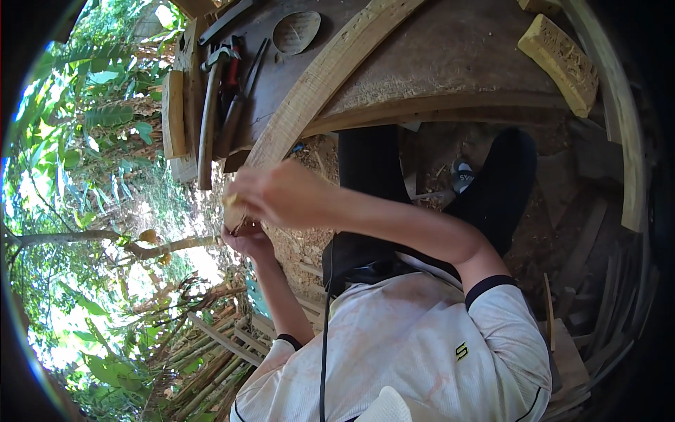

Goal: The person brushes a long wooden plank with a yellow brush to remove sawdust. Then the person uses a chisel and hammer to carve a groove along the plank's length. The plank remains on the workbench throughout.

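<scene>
A long, slightly curved wooden plank (329, 74) slants over the edge of the workbench (450, 60) down toward me on the left. At its near end, my left hand (249, 243) is closed around the wood from below. My right hand (285, 193) lies across the plank just above, with its fingers curled. Something small and yellowish shows at those fingertips, but I cannot make out what it is. The plank's tip is partly hidden by both hands.
On the bench's left side lie a hammer (211, 116), a red-handled tool (231, 70) and a pointed tool with a wooden handle (235, 116). A shallow oval wooden dish (296, 33) is behind them. A yellowish wood block (560, 65) and curved timber (631, 162) stand right.
</scene>
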{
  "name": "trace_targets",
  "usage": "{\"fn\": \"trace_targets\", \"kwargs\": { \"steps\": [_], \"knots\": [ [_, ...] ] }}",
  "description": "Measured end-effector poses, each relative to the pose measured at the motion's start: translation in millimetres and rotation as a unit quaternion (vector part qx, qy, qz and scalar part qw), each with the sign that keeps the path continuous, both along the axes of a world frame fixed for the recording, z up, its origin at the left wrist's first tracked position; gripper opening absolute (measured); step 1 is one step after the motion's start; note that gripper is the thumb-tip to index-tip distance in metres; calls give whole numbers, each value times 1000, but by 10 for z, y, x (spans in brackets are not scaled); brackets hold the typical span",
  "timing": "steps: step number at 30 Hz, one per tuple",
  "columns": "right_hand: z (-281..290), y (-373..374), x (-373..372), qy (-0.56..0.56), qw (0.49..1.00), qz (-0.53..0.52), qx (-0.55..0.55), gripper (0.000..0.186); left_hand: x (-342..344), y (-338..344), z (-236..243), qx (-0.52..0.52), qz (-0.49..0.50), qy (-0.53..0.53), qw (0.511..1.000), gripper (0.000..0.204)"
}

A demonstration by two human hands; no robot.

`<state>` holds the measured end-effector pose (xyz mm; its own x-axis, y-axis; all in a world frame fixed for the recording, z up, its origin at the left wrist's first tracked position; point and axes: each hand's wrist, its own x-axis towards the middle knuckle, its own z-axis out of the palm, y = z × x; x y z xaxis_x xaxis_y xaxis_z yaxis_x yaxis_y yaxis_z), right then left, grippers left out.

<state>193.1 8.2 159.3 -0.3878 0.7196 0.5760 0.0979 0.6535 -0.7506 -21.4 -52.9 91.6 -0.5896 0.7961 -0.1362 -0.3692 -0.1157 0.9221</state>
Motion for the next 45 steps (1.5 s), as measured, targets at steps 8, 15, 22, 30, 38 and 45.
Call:
{"fn": "trace_targets", "kwargs": {
  "steps": [8, 15, 22, 30, 38, 45],
  "knots": [
    [202, 722, 1738, -35, 939, -343, 9, 21, -301, -65, -210, -39, 95, 41, 994, 41],
    [462, 761, 2234, -167, 845, -496, 113, 15, -345, -43, -286, -23, 106, 68, 992, 41],
    [197, -86, 509, -122, 957, -151, 214, 8, -319, -77, -307, -25, 101, 56, 993, 48],
    [129, -106, 282, -68, 992, -14, 108, 16, 54, 43, -25, 14, 63, -63, 996, 44],
    [51, 16, 453, -96, 968, -115, 201, 14, -9, 184, -225, -10, 92, 104, 990, 46],
    [151, -179, 142, -9, 997, 68, 39, 19, -721, -117, -692, 43, -34, 428, 902, 41]
  ]
}}
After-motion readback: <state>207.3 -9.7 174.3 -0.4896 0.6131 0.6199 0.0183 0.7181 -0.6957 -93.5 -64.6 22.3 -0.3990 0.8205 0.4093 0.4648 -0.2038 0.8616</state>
